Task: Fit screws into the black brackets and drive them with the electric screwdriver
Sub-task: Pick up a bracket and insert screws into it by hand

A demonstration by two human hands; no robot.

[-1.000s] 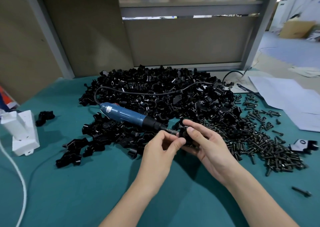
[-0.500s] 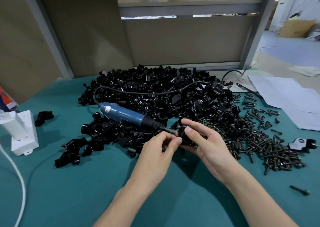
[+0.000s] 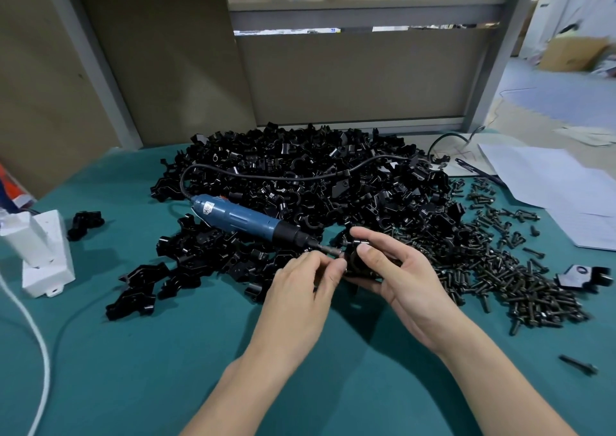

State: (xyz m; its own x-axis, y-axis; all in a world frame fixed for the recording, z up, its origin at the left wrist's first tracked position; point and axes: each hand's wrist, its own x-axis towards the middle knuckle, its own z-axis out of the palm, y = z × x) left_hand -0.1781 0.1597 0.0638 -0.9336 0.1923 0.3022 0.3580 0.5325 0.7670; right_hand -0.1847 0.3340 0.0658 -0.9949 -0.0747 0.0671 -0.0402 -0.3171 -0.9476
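Observation:
My right hand (image 3: 396,275) grips a black bracket (image 3: 356,258) just above the green table, thumb and fingers curled round it. My left hand (image 3: 306,285) pinches something small against the bracket's left side; the item itself is hidden by my fingertips. The blue electric screwdriver (image 3: 243,219) lies on the pile of black brackets (image 3: 316,182), its bit pointing at my hands. A heap of dark screws (image 3: 500,269) lies to the right of my right hand.
A white box (image 3: 43,252) with a white cable (image 3: 33,335) stands at the left. White paper sheets (image 3: 550,185) lie at the back right. A lone bracket (image 3: 580,277) and a single screw (image 3: 578,364) sit near the right edge. Grey partition panels close off the back.
Both hands stay together on the bracket; the fingers shifted slightly, the left fingertips closing in on its side. The screwdriver has not moved.

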